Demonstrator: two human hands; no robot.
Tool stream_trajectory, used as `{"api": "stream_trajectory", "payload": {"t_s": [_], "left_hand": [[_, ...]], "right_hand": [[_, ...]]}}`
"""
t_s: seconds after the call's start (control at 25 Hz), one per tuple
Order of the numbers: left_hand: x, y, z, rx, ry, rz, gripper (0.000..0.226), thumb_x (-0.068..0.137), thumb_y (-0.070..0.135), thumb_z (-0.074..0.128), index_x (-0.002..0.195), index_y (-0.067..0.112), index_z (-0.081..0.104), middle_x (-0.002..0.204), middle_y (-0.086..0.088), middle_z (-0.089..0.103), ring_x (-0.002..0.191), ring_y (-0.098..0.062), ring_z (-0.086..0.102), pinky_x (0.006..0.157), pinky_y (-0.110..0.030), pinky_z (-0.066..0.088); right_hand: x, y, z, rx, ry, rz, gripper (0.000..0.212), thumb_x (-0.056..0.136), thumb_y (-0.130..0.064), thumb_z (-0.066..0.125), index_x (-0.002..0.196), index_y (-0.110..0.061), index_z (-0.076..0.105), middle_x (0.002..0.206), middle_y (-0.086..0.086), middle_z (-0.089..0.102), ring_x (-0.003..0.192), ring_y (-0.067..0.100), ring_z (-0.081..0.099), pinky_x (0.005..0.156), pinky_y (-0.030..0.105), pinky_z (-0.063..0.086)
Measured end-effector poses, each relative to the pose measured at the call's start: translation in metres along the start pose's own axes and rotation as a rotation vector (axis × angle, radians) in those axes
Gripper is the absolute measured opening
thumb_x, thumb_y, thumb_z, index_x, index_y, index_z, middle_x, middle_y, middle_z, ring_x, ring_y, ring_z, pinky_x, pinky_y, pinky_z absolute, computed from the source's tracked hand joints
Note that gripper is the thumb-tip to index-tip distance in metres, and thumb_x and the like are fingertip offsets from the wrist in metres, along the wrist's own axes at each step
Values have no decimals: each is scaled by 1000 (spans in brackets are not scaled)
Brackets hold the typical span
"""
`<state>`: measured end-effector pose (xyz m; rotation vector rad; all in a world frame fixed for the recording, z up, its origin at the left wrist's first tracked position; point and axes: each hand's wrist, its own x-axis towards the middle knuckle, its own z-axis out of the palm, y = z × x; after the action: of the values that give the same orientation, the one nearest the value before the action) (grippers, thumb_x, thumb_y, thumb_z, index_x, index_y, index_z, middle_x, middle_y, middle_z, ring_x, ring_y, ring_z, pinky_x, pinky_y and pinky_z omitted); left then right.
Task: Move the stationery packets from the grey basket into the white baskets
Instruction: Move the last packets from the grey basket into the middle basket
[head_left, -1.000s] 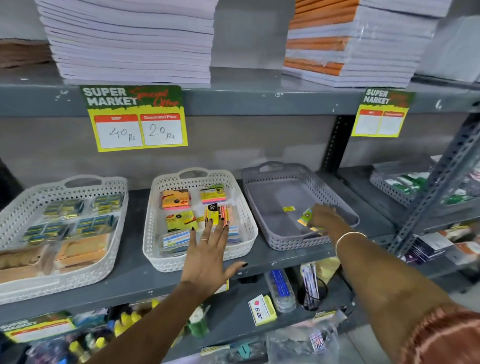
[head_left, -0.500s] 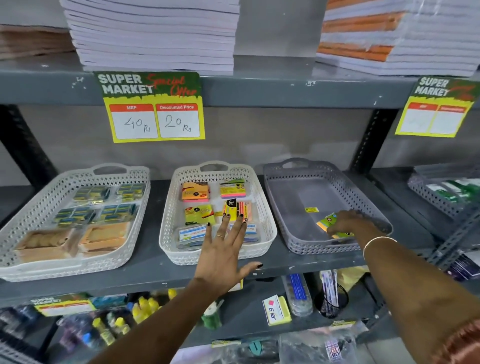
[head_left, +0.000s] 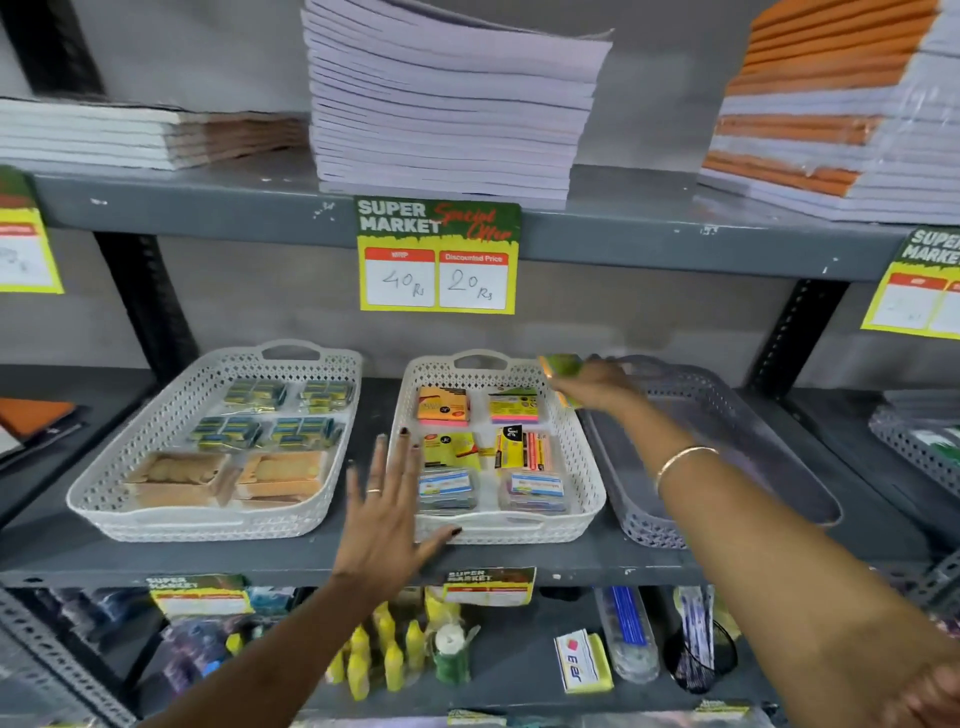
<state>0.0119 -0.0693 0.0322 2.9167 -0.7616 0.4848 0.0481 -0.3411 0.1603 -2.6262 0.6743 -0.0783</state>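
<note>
My right hand grips a green-and-yellow stationery packet above the far right corner of the middle white basket. That basket holds several colourful packets in rows. The grey basket sits to its right; my forearm crosses it and hides part of its floor. My left hand is flat with fingers spread, resting on the shelf and the front left rim of the middle white basket. A second white basket at the left holds several staple packets and brown boxes.
Stacks of notebooks fill the shelf above, with a price tag hanging from its edge. The lower shelf holds glue bottles, an eraser box and pens. Another grey basket sits far right.
My right hand lifted the green-and-yellow packet out of the grey basket and carried it left to the middle white basket. My left hand stayed in place; the view shifted left.
</note>
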Motion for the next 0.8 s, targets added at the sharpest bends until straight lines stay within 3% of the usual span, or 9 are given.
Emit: {"api": "stream_trajectory", "payload": {"t_s": [0.24,0.44,0.6,0.8], "left_hand": [[-21,-48,19,-122,-105,27,100,80,77,20,143,0,13,151,-15,14,141,-20,-2,112,-32,3],[-25,-61,53,-144,-224,4,98,78,79,17,135,2,38,140,-13,45,128,-24,43,108,-36,28],[-22,-63,57,-148,-210,8,98,76,80,16,131,5,46,135,-10,53,123,-23,50,98,-46,40],[-20,-62,55,-166,-212,4,96,76,79,14,120,5,57,123,-10,62,113,-22,59,89,-44,49]], "right_hand": [[-11,-93,84,33,-133,-52,60,80,-53,59,118,-6,64,131,13,58,124,31,52,103,34,45],[-7,-107,136,-126,-217,12,70,82,-64,46,115,-6,65,128,17,60,123,35,50,100,37,41],[0,-111,160,-214,-226,56,63,80,-58,49,116,-9,66,130,16,58,123,33,49,98,35,41],[5,-114,173,-308,-188,100,71,80,-57,53,131,-7,51,132,13,54,125,29,43,96,35,41]]}}
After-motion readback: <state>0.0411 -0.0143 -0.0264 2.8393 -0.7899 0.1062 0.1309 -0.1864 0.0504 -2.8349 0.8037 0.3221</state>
